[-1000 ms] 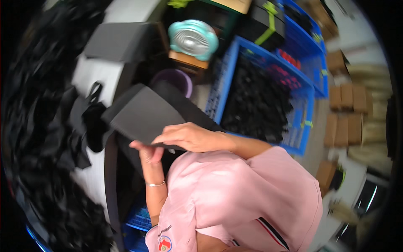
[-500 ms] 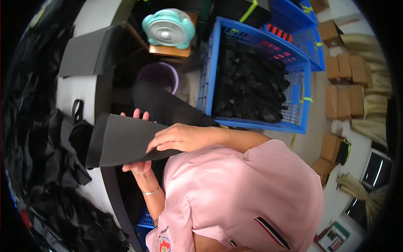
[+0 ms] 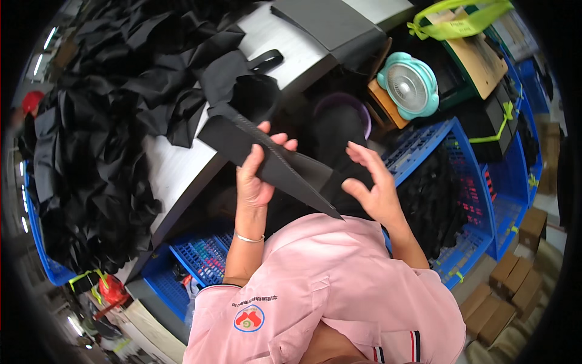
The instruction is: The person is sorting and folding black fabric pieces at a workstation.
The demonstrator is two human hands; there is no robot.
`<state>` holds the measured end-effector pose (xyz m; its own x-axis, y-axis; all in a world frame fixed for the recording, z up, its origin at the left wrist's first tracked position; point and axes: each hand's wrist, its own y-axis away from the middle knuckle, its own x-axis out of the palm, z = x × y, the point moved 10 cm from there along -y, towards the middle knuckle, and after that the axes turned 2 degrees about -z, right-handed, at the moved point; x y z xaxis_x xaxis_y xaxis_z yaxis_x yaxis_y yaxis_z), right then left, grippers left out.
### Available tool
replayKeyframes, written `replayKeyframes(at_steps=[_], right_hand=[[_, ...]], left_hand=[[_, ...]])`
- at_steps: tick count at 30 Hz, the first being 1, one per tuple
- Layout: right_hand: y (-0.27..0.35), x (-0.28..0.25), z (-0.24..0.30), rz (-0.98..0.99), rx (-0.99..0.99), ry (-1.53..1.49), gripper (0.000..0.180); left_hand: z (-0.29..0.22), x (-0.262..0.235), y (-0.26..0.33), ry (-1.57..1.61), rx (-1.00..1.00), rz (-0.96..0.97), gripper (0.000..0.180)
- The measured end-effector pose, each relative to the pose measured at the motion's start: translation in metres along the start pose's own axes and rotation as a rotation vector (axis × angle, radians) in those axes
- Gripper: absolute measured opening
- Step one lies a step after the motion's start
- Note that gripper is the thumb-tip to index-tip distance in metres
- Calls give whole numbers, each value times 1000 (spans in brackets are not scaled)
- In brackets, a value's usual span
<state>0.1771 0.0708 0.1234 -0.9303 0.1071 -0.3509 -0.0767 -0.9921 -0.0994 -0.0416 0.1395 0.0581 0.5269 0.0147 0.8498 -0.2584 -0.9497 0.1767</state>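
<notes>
Left hand holds the black piece, right hand is open

The left hand [image 3: 257, 182] holds a folded black piece [image 3: 293, 184], with the thumb on one side and the other fingers on the far side. The piece is up over the lap, slanting down from the edge of the white table [image 3: 176, 173]. The right hand [image 3: 379, 191] is near its low end, fingers spread wide, and it looks like it has hold of nothing.

This looks like the handling step, with one hand doing the holding. A two-hand hold would call for the right fingers to close on the low end while the left ones stay snug.
</notes>
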Motion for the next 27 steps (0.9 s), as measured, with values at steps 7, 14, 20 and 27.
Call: replayKeyframes(at_steps=[7, 14, 20, 27], right_hand=[[-1, 96, -21, 453, 306, -326, 58], [-21, 68, -24, 307, 242, -248, 47], [-44, 86, -10, 268, 13, 57, 45], [-83, 110, 34, 140, -240, 393, 37]], left_hand=[[0, 16, 9, -373, 25, -10, 56], [-103, 49, 29, -1733, 982, -389, 21], [-138, 15, -39, -1920, 950, -255, 27], [-77, 102, -19, -1711, 922, 275, 30]])
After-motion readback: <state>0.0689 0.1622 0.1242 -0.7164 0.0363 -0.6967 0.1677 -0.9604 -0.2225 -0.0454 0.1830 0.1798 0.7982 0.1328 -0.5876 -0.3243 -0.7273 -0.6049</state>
